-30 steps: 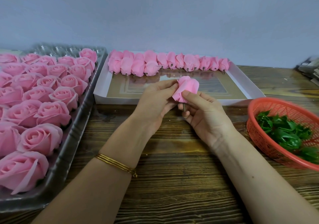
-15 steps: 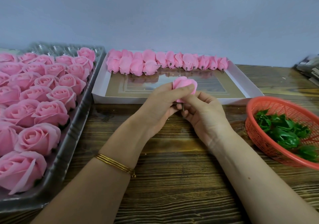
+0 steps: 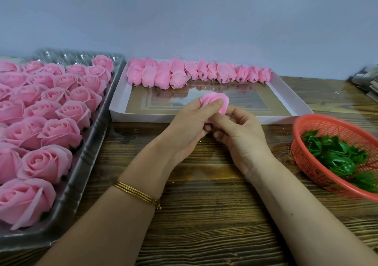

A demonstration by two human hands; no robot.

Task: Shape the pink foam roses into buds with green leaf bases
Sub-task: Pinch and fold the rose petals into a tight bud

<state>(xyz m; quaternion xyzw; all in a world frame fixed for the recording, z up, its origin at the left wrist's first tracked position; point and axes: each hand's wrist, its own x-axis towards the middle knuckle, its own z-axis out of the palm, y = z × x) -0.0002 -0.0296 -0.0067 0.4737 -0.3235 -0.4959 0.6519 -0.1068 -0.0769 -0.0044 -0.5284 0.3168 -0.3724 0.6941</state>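
**Both hands close in on one rose**

Two hands now wrap a single pink foam rose [image 3: 214, 104] above the near edge of the white box [image 3: 286, 93]. A second ago its petals stood loose and open between the hands; now the left hand [image 3: 190, 126] has its thumb and fingers pressed over the petals from the left, and the right hand [image 3: 239, 132] curls its fingers against the rose's base from below. The rose looks tighter and more closed than before, which suggests the petals are being squeezed inward into a bud.

No green leaf base is on it yet, as far as the view shows. The leaf bases [image 3: 335, 155] lie in the red basket [image 3: 302, 159] to the right, apart from the hands. A row of finished buds [image 3: 184, 74] lines the box's far side, and many open roses [image 3: 47, 110] wait in the clear tray [image 3: 81, 175] on the left.
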